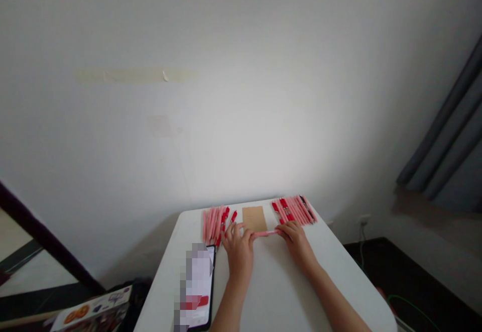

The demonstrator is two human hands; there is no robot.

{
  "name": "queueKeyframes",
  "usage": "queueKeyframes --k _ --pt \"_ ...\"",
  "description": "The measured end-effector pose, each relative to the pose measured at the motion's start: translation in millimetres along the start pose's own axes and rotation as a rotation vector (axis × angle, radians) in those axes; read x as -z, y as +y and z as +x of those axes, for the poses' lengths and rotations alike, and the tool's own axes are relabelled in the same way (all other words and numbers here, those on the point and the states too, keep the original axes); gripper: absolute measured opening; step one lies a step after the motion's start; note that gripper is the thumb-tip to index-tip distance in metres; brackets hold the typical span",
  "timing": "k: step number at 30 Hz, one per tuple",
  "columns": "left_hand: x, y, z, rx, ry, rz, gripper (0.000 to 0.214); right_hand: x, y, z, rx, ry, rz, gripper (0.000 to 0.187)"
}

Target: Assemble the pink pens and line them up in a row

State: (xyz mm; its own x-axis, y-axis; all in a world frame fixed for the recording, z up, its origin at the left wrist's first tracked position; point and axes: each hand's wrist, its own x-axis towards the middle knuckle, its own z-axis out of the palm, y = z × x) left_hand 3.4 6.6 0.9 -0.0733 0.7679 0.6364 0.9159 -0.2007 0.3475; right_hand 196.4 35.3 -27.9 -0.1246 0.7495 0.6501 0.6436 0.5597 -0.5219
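One slim pink pen with a paler section lies level between two bare hands, just on the near side of a flat brown cardboard square. Its left end is pinched between the thumb and forefinger of the left hand, whose other fingers are spread; its right end is pinched by the fingertips of the right hand, the remaining fingers bent and close together.

Two groups of pens flank the cardboard square. Left of it is a bundle of pink and red pens, with one red-tipped pen apart from the rest, nearer the square. Right of it is a wider row of pink, red and black pens, perhaps a dozen or more, though they lie too tightly packed to count surely.

One black-edged smartphone, partly blurred out, lies nearer the person than the square, to its left. All this rests on one white table. Well to the square's right hangs one grey fabric curtain.
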Motion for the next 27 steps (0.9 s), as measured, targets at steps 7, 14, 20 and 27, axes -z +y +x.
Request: queueKeyframes --k 7,14,20,27 --pt "-1.2 -0.7 -0.9 -0.005 0.003 0.047 0.008 -1.3 3.0 -1.1 -0.005 0.014 0.020 0.030" --pt "3.2 2.1 -0.2 0.016 -0.072 0.020 0.014 1.3 0.5 -1.1 -0.010 0.005 0.030 0.028" --pt "1.4 1.2 -0.1 0.031 -0.104 -0.003 0.016 0.1 3.1 -1.9 0.015 0.019 0.012 0.025" --pt "-0.9 0.9 -1.3 0.059 -0.098 -0.017 0.021 -2.4 6.5 -1.9 0.037 0.051 -0.006 0.022"
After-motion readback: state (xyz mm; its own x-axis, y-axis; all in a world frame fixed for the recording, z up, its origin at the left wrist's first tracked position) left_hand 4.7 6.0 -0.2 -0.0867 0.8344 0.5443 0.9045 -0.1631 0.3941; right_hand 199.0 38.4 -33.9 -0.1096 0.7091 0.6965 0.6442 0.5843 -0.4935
